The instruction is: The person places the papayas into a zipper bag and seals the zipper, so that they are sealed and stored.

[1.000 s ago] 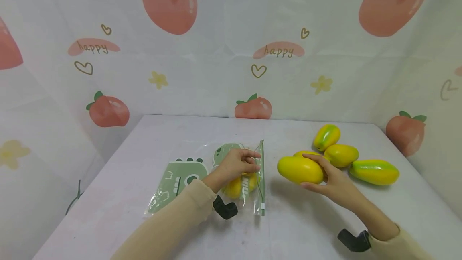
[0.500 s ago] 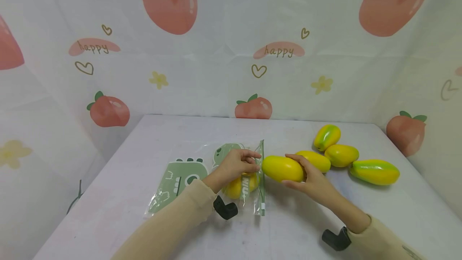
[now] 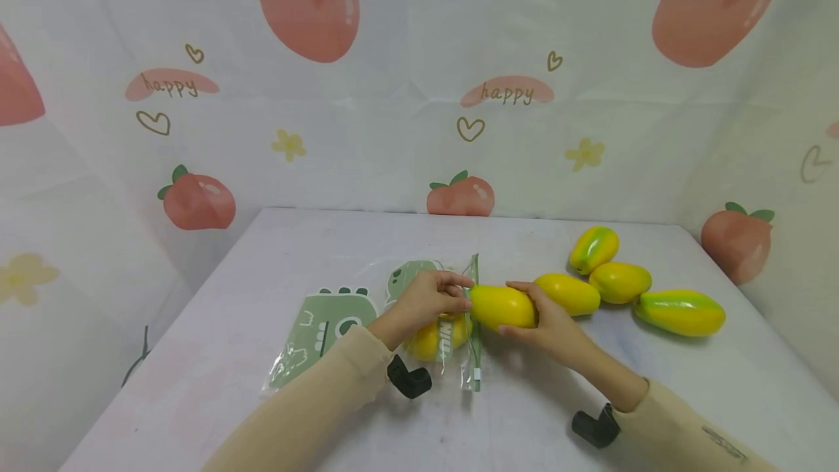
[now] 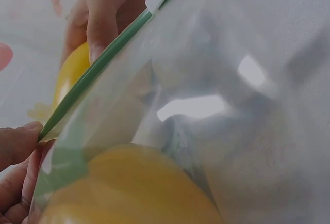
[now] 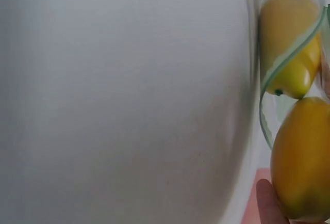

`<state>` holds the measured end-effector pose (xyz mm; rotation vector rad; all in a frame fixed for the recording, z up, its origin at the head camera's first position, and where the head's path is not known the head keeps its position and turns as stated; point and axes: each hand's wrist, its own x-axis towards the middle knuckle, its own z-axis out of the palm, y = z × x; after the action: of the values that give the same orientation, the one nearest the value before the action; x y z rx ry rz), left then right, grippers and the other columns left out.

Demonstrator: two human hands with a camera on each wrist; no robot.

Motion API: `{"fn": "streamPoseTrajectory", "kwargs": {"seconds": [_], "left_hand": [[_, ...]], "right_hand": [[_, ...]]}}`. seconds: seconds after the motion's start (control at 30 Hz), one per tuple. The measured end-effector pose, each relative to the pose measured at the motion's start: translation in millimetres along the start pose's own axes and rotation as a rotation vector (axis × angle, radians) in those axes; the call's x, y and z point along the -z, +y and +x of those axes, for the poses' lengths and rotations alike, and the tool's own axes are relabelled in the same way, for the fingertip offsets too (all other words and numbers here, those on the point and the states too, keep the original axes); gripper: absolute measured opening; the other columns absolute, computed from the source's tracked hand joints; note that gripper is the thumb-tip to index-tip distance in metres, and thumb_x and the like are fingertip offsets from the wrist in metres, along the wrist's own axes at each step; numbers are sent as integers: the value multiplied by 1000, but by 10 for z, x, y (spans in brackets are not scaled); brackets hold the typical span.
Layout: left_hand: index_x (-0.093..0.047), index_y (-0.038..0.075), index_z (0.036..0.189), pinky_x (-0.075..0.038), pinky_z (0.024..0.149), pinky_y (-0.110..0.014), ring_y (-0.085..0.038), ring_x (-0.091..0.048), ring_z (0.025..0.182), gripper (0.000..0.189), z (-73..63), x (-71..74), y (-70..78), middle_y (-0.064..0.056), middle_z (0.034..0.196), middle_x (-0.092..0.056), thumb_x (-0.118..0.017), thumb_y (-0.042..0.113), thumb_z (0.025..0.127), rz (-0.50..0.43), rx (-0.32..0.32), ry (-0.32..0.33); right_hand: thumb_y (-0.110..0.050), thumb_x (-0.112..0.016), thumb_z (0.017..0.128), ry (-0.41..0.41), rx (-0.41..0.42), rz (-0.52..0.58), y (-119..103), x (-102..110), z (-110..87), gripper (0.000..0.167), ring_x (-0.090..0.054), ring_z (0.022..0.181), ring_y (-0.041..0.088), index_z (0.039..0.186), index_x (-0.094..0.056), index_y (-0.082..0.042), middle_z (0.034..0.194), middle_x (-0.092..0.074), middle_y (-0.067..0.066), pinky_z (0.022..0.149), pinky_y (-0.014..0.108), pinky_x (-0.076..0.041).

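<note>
My left hand pinches the clear bag by its green rim, one fruit inside. The held fruit has just come left to the bag's mouth, apparently lined up with it, long axis roughly sideways, one end bagward. My right hand grips its other end.

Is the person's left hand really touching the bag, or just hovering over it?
Touching. The left wrist view shows it plainly: the left hand pinches the bag by its green edge.
</note>
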<state>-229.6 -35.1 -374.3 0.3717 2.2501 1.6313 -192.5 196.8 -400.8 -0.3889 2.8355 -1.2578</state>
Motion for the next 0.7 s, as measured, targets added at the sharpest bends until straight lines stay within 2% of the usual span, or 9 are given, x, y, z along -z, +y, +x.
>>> {"fn": "streamPoseTrajectory", "kwargs": {"seconds": [0.23,0.47,0.7], "left_hand": [[-68,8,115,-52,72,-22,-13,-58,73,30,-2,1,-3,-2,85,-64,-72,10,85,-12,-15,-11],[-68,7,115,-52,72,-21,-12,-58,72,31,6,-1,-6,-1,84,-63,-72,9,85,-28,-14,-17],[-68,7,116,-51,72,-21,-12,-58,72,32,12,2,-15,-1,83,-63,-72,10,85,-25,-20,-21]], "right_hand": [[-37,-76,82,-8,-49,-15,-34,-79,85,77,-54,108,31,140,-37,-5,134,-51,22,99,54,-44],[-34,-78,81,-15,-52,-43,-42,-175,164,75,-56,103,31,131,-33,-1,132,-48,28,97,52,-45],[-28,-78,82,-48,-39,-7,-56,-176,195,69,-55,105,30,130,-35,-5,131,-49,24,97,51,-45]]}}
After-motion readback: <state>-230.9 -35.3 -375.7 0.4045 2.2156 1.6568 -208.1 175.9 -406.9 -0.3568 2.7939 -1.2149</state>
